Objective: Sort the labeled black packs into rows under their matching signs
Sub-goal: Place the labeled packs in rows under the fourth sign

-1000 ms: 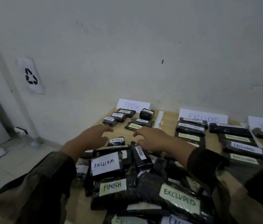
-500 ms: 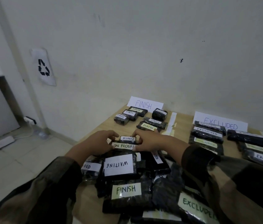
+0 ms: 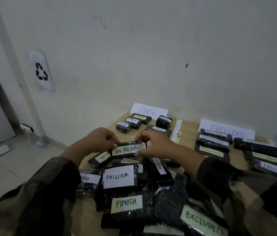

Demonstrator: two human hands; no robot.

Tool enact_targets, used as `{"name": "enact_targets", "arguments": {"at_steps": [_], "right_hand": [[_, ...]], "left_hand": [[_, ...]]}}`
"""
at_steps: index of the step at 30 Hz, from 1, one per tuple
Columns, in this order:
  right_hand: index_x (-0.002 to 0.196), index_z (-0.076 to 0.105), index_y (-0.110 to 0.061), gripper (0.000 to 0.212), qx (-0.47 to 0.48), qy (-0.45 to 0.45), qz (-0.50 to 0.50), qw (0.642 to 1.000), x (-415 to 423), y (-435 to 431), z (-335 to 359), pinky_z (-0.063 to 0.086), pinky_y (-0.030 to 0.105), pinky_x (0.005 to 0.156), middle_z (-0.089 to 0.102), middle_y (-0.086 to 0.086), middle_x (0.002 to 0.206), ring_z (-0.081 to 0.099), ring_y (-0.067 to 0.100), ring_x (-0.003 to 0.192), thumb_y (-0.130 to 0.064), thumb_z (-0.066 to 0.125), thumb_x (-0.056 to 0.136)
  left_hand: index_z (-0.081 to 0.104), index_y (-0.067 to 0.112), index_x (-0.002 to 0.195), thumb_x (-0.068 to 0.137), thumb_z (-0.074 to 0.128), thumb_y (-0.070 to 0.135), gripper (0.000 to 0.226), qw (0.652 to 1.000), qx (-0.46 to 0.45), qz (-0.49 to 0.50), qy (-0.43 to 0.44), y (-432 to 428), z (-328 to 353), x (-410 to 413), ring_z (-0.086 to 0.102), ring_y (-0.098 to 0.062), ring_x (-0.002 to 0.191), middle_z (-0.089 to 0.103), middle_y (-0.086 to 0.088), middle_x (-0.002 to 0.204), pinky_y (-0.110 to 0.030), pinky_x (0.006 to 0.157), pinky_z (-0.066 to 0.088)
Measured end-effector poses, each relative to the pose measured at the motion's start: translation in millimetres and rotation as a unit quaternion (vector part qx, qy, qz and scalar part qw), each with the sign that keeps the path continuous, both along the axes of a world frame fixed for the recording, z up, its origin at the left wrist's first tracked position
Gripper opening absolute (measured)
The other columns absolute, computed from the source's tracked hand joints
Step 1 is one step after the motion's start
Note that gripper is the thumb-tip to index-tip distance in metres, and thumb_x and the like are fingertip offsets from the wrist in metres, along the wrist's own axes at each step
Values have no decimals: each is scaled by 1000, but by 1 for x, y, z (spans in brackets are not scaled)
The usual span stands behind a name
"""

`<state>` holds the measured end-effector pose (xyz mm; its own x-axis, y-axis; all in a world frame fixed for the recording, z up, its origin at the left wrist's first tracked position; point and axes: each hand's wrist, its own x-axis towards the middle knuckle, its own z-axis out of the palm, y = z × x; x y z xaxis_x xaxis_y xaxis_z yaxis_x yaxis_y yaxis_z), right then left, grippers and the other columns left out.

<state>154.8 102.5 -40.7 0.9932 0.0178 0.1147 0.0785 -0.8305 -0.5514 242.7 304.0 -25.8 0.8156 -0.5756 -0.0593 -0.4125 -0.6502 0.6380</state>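
- I am pinching the ON PROGRESS pack [image 3: 128,149] by its two ends, my left hand [image 3: 98,142] gripping the left end and my right hand [image 3: 154,145] the right end, with fingertips and thumbs curled round the edges
- The pack is lying level between my hands over the far edge of the unsorted pile, its white label facing me the right way up
- Nearer to me the pile is resting on the table [image 3: 185,143]: a WAITING pack [image 3: 119,178] with its label upside down, a FINISH pack [image 3: 126,203] nearer, and an EXCLUDED pack [image 3: 202,222] at the near right
- Beyond my hands the FINISH sign [image 3: 148,111] is standing against the wall, with FINISH-labelled packs lying in front of it
- To the far right the EXCLUDED sign [image 3: 226,132] is standing over rows of EXCLUDED-labelled packs
- A recycling notice [image 3: 41,72] is hanging on the wall at the far left
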Motion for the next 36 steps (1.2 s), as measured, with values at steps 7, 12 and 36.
{"name": "enact_targets", "arguments": {"at_steps": [7,12,36], "right_hand": [[123,56,-29,56,-258,-143,-2,956,-32,-24,30,32,35,98,61,-9,116,53,13,110,-52,71,74],[125,57,-24,58,-257,-133,-67,955,-78,-69,48,37,31,90,62,-4,116,55,16,106,-47,74,75],[128,57,-22,59,-293,-39,-413,861,-398,-243,52,33,32,90,56,1,118,46,22,112,-45,73,76]], "left_hand": [[69,14,98,91,54,4,19,998,-56,-29,10,-25,37,-21,62,-18,78,70,-10,93,-22,65,49],[57,21,125,93,47,8,36,985,0,-58,-162,-76,38,-40,55,-19,107,60,-2,124,-26,88,40],[40,30,138,89,53,45,53,842,33,-407,-354,-332,37,-255,43,-19,127,46,4,138,-34,100,38]]}}
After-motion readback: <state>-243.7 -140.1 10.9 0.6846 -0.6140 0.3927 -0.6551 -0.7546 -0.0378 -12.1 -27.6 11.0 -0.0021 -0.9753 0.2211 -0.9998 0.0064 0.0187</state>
